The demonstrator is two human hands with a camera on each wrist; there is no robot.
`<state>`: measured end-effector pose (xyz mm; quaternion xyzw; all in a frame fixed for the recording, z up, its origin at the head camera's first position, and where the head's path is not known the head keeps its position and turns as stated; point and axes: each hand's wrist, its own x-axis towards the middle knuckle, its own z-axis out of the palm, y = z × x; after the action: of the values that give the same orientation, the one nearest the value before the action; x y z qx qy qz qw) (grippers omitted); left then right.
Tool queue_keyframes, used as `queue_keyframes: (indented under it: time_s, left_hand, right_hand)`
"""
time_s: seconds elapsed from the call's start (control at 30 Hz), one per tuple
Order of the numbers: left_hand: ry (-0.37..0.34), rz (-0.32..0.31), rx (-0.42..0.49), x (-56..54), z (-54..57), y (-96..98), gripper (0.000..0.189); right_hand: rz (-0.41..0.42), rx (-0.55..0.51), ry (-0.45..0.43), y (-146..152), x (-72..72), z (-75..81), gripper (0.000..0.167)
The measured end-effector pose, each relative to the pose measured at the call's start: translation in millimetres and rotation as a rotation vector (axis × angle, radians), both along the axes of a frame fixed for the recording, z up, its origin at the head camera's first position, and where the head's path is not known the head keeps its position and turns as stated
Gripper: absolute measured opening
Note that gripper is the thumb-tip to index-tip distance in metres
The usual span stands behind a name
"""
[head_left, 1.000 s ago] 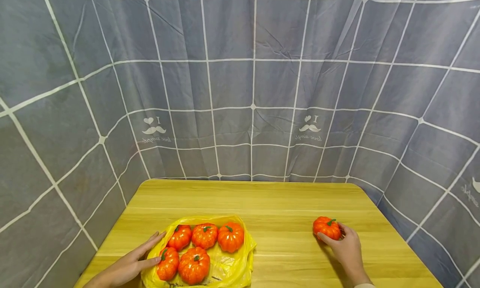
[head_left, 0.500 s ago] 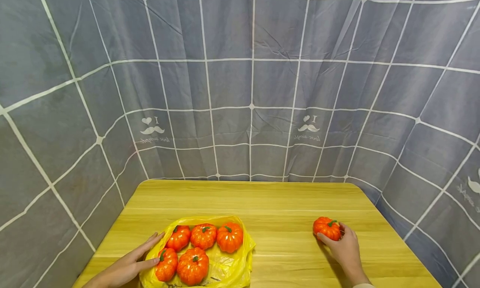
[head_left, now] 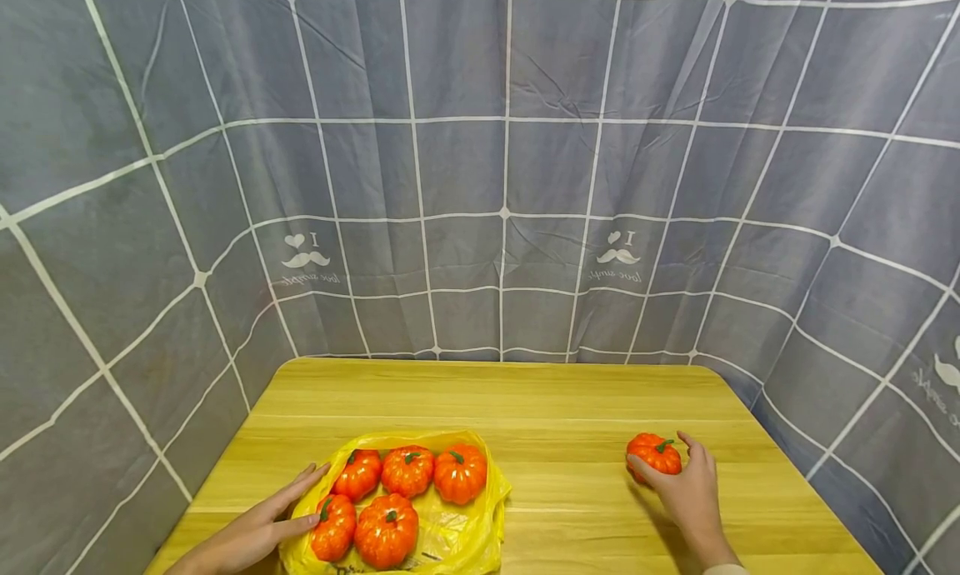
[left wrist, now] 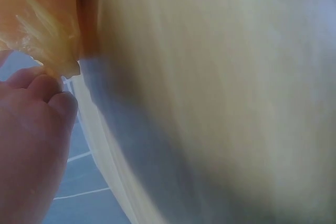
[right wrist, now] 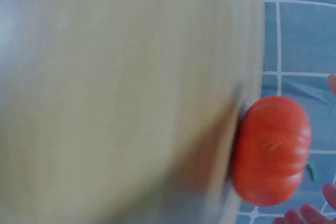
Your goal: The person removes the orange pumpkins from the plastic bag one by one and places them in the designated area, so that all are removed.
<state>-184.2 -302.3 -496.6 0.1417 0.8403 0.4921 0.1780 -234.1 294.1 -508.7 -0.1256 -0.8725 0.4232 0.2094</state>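
Note:
A yellow plastic bag point(head_left: 465, 529) lies spread with its mouth open at the front left of the table, several small orange pumpkins with green stems in it, such as the front one point(head_left: 386, 531). At its left side my left hand point(head_left: 251, 529) grips the bag's edge, thumb over the rim by a pumpkin. In the left wrist view, fingers point(left wrist: 44, 85) curl at the gathered plastic point(left wrist: 52, 51). To the right, a single pumpkin point(head_left: 648, 456) sits on the wood. My right hand point(head_left: 692, 492) is spread around it, fingers lifted away from its far side; the right wrist view shows a gap between the pumpkin point(right wrist: 272, 150) and fingertips point(right wrist: 331, 195).
The wooden table point(head_left: 555, 442) has rounded far corners. A grey curtain point(head_left: 465, 175) with white grid lines hangs behind it and along both sides. Bare wood lies between the bag and the single pumpkin.
My right hand has let go of the single pumpkin, its fingers opening away to the right. That pumpkin stays in place. The left hand and bag look unchanged.

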Motion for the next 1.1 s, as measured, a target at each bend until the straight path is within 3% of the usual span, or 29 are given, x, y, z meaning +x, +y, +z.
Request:
queue_keyframes:
  time_s: [0.27,0.43,1.1]
  left_hand:
    - [0.006,-0.002,0.001,-0.6,-1.2,0.2,0.069]
    - [0.016,-0.002,0.003,-0.5,-1.6,-0.2,0.069]
    - [0.011,0.008,0.003,0.0,0.6,0.3,0.070]
  right_hand:
    - [0.012,0.001,0.178,-12.8,-2.4,18.1,0.094]
    - [0.070,-0.009,0.258,-24.3,-3.1,25.3,0.090]
    - [0.371,-0.006,0.243,-77.9,-8.9,32.3,0.096]
